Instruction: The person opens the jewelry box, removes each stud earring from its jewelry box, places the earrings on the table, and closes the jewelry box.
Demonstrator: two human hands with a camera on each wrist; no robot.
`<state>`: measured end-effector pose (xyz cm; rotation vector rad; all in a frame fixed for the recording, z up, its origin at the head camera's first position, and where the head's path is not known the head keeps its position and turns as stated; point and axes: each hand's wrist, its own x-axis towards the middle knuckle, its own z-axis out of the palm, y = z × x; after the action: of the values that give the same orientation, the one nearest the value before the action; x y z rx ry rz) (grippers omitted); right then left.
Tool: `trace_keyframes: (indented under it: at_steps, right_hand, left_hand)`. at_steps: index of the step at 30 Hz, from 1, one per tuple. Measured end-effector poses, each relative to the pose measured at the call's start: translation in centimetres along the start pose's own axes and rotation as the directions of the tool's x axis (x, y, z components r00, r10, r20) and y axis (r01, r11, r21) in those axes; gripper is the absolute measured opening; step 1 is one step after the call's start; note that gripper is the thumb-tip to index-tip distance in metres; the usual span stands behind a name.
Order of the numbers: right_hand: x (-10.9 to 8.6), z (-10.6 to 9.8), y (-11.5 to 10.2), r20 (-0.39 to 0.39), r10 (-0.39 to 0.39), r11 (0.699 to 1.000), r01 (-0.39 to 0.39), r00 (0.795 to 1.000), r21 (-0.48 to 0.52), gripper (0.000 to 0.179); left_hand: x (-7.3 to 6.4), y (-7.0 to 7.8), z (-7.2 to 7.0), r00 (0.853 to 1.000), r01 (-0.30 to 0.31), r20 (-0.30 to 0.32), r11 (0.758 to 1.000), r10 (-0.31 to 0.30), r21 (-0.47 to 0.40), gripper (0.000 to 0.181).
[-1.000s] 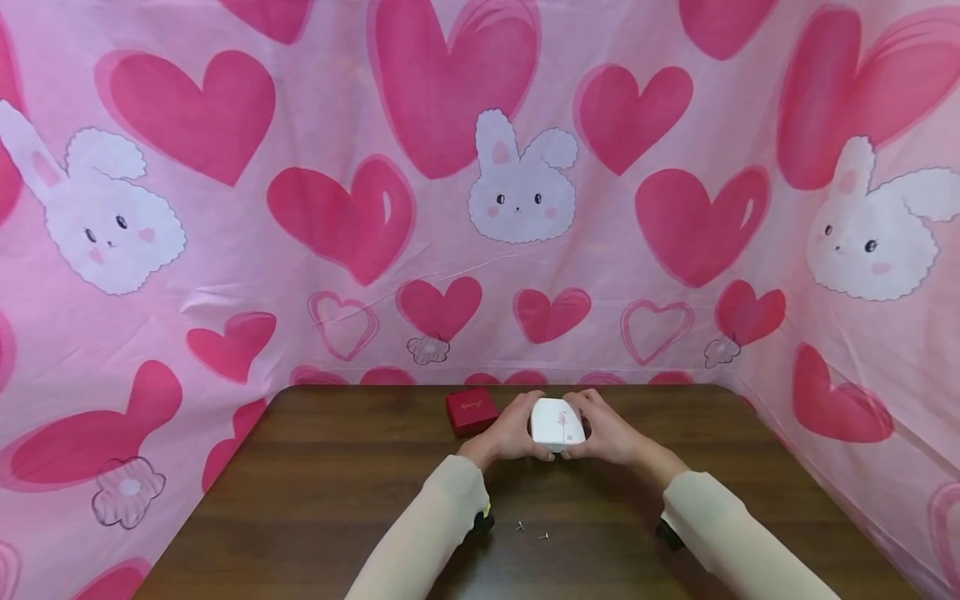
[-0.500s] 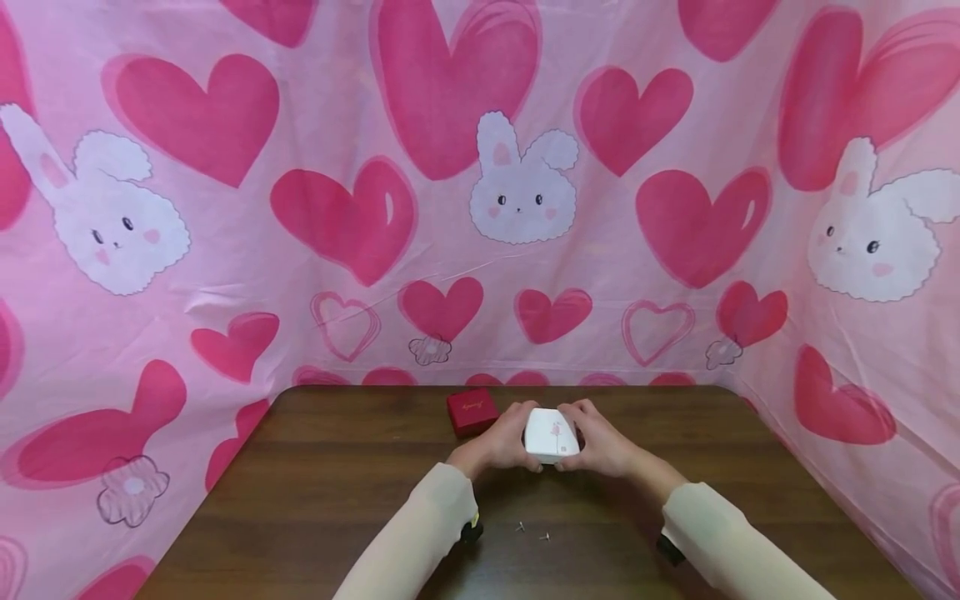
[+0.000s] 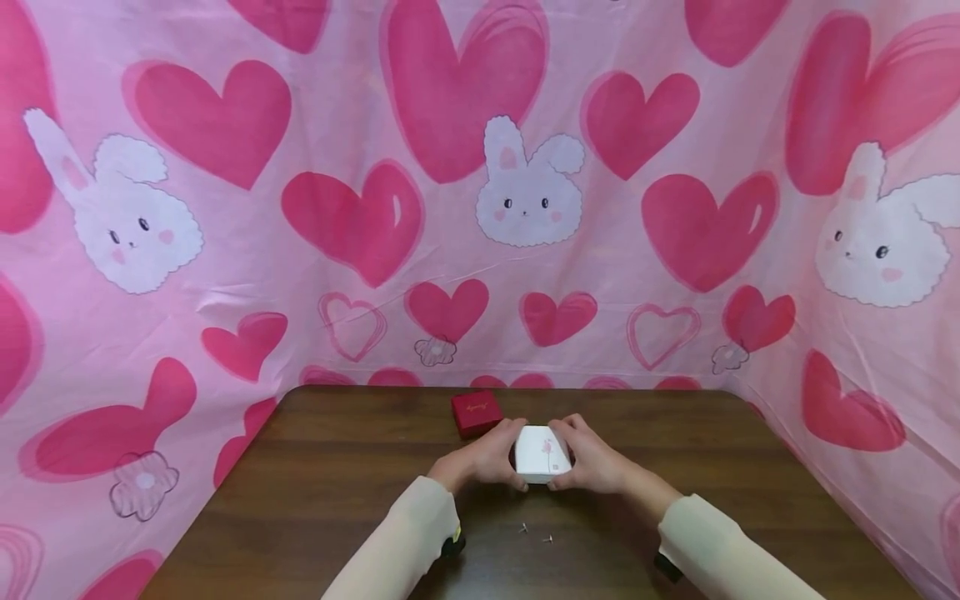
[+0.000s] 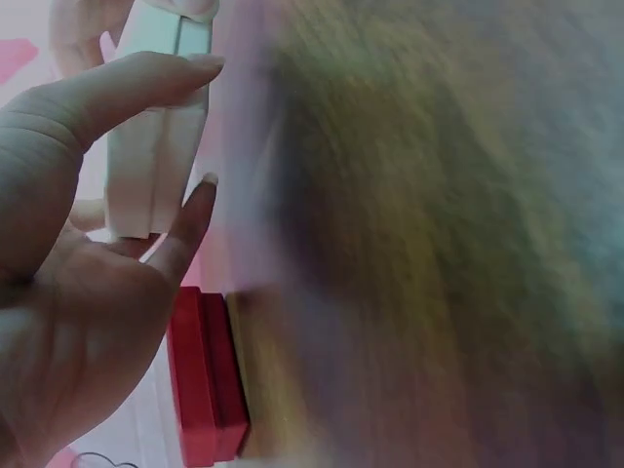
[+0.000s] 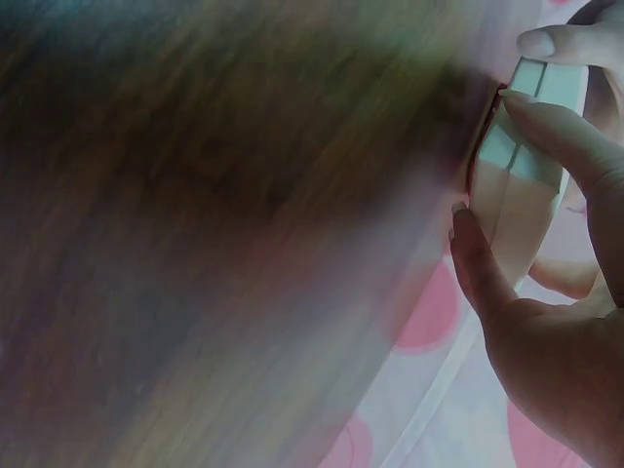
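A small white box (image 3: 542,457) with a pink flower printed on its lid is held between both hands in the head view. My left hand (image 3: 486,457) grips its left side, thumb along the near edge. From the right, my right hand (image 3: 596,461) grips it the same way. In both wrist views the box is raised over the table, and a seam runs round its side between lid and base. Two small metal pieces, like studs or pins, lie on the table nearer to me: one metal piece (image 3: 524,528) at left, another metal piece (image 3: 548,539) at right.
A red box (image 3: 477,412) with gold lettering stands behind my left hand, and the left wrist view shows its side. The brown wooden table (image 3: 337,483) ends at a pink curtain (image 3: 450,250) printed with hearts and rabbits.
Both hands have brought the white box towards me and a little left, keeping their grip on it. The red box and the small metal pieces stay where they were.
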<state>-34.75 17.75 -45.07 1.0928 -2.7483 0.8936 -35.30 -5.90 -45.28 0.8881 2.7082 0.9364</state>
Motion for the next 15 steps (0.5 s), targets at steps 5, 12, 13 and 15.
trace_keyframes:
  at_steps: [5, 12, 13, 15]
  right_hand:
    - [0.0, 0.5, -0.3, 0.021, 0.004, 1.000, -0.004, 1.000, 0.003, 0.090]
    - [0.0, 1.3, -0.5, 0.035, 0.009, 1.000, -0.009, 0.999, -0.001, 0.090]
    - [0.0, 1.4, -0.5, 0.039, 0.010, 1.000, -0.010, 0.999, 0.001, 0.090]
    - [0.1, 1.5, -0.6, 0.042, 0.013, 1.000, -0.013, 0.999, 0.008, 0.089]
  left_hand:
    - [-0.7, -0.5, 0.0, 1.000, -0.001, 0.011, 1.000, 0.001, -0.019, 0.077]
    - [-1.4, -1.3, 0.4, 1.000, 0.024, 0.018, 0.999, -0.023, -0.047, 0.077]
    - [-1.5, -1.4, 0.5, 1.000, 0.028, 0.015, 0.999, -0.027, -0.046, 0.078]
    - [-1.6, -1.2, 0.4, 0.999, 0.044, 0.012, 0.997, -0.044, -0.057, 0.078]
